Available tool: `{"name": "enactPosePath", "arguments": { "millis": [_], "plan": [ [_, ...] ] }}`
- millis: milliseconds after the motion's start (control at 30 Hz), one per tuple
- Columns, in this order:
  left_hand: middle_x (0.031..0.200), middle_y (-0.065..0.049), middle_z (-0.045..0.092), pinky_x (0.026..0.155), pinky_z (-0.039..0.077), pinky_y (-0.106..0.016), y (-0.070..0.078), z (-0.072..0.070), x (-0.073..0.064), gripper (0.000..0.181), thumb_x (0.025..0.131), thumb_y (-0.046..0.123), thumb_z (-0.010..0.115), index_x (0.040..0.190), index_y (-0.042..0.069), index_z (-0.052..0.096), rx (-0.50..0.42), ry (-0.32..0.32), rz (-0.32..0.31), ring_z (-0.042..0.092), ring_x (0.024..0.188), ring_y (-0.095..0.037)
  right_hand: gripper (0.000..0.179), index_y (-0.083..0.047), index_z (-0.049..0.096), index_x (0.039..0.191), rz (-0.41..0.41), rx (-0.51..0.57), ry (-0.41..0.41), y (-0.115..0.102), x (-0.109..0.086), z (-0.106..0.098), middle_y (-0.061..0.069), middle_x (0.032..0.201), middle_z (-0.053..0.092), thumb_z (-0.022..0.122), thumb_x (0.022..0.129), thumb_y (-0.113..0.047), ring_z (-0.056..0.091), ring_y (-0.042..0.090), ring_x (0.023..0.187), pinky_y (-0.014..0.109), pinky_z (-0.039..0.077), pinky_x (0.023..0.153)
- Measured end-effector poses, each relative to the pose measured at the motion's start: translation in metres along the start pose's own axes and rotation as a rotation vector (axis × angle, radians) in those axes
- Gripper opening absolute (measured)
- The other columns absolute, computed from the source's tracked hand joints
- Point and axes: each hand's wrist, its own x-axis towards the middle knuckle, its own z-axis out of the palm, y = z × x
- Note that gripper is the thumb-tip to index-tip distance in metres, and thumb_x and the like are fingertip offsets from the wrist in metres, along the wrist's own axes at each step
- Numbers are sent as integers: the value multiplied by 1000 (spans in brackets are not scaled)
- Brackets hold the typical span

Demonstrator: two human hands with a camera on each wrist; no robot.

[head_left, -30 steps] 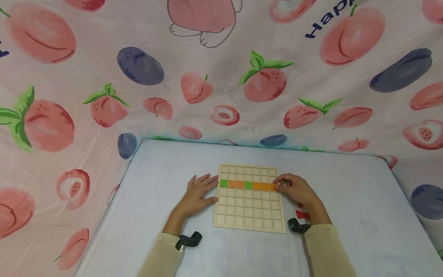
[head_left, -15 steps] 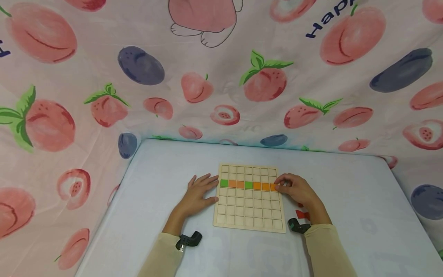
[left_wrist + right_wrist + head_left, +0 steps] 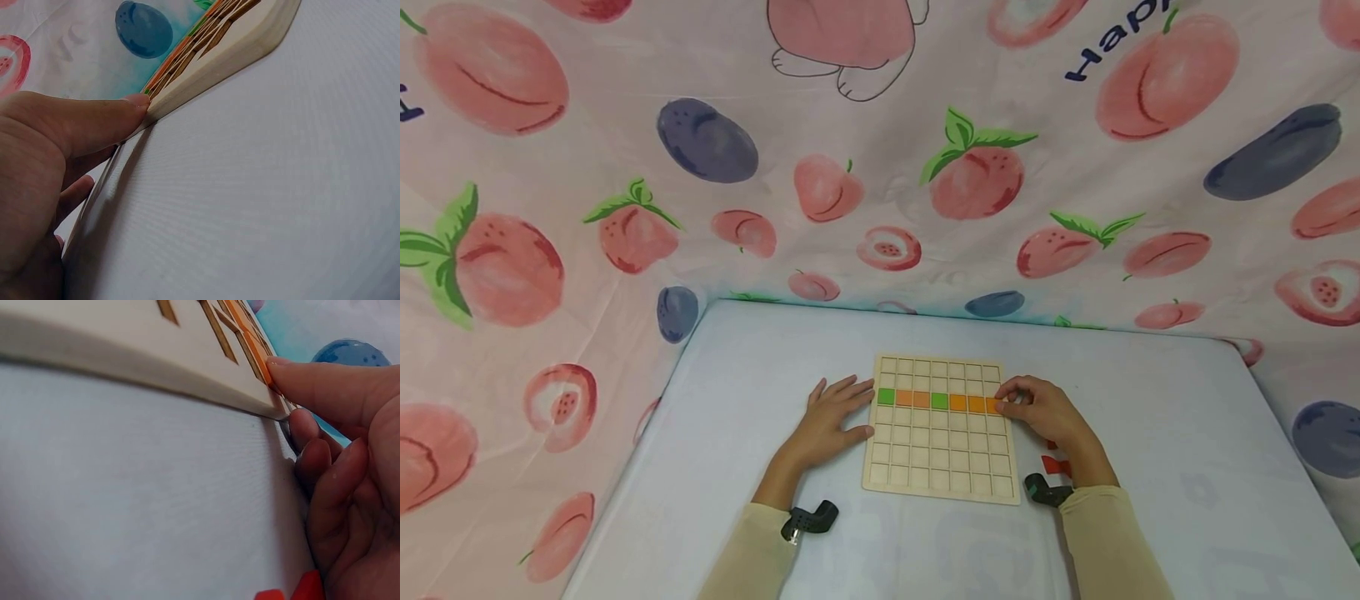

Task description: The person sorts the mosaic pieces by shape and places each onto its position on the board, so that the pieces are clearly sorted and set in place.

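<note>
A pale wooden grid board (image 3: 940, 460) lies on the table, with a row of green, salmon and orange square tiles across its upper half. My left hand (image 3: 827, 423) rests at the board's left edge, fingers spread and fairly straight. In the left wrist view the thumb (image 3: 112, 120) touches the board's side. At the row's right end, my right hand (image 3: 1047, 413) pinches an orange tile (image 3: 992, 406) with thumb and index finger. The right wrist view shows that thumb (image 3: 312, 381) on the tile's edge, the other fingers curled beside the board; the index fingertip is mostly hidden.
Red pieces (image 3: 1055, 466) lie on the white table (image 3: 1195, 450) beneath the right wrist, partly covered by it. Black wrist cameras (image 3: 811, 518) are strapped at both cuffs. A fruit-printed cloth (image 3: 880, 183) hangs behind the table's far edge.
</note>
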Motion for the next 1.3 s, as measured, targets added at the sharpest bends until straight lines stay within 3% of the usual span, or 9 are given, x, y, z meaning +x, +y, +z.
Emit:
{"name": "enactPosePath", "arguments": {
  "millis": [133, 467, 600, 700, 867, 967, 1300],
  "plan": [
    [161, 4, 44, 126, 4, -60, 1, -1, 0, 64, 94, 37, 72, 150, 13, 53, 6, -7, 1, 29, 155, -26, 23, -19, 72, 108, 12, 4, 2, 1, 0, 0, 5, 98, 60, 77, 91, -33, 51, 23, 79, 33, 41, 63],
    [162, 6, 43, 127, 3, -59, 1, 0, 1, 64, 94, 38, 72, 150, 14, 53, 7, -12, -13, 28, 156, -25, 23, -20, 71, 112, 14, 18, -16, 0, -4, -3, 6, 99, 64, 71, 96, -36, 52, 24, 89, 33, 42, 75],
    [162, 6, 43, 127, 3, -59, 1, 0, 1, 64, 94, 38, 72, 150, 14, 53, 7, -14, -14, 28, 156, -25, 26, -20, 70, 116, 16, 63, -29, 4, -9, -8, 6, 107, 66, 68, 98, -38, 54, 25, 92, 31, 47, 75],
    [162, 5, 43, 127, 3, -59, 1, 0, 1, 64, 94, 38, 72, 150, 14, 53, 8, -12, -11, 28, 156, -25, 29, -19, 68, 120, 49, 116, -42, 8, -14, -14, 9, 103, 66, 66, 99, -40, 57, 25, 85, 30, 51, 67],
    [162, 4, 43, 126, 4, -60, 1, -1, 0, 64, 93, 36, 72, 150, 13, 53, 4, -3, 0, 29, 155, -26, 33, -14, 66, 123, 79, 149, -29, 11, -22, -29, 13, 106, 67, 64, 100, -39, 61, 24, 84, 30, 56, 68],
    [162, 5, 43, 126, 3, -60, 0, -1, 0, 64, 94, 37, 72, 150, 13, 53, 6, -8, 1, 29, 155, -26, 34, -12, 66, 123, 59, 110, 4, 14, -28, -38, 13, 113, 68, 63, 101, -38, 63, 24, 89, 29, 57, 75],
    [162, 6, 42, 127, 2, -59, 1, -1, 1, 64, 94, 39, 71, 150, 14, 52, 5, -22, -8, 28, 156, -25, 31, -12, 70, 118, 41, -105, 90, 27, -41, -57, 6, 101, 72, 65, 100, -37, 61, 24, 95, 31, 52, 76]
  ]
}}
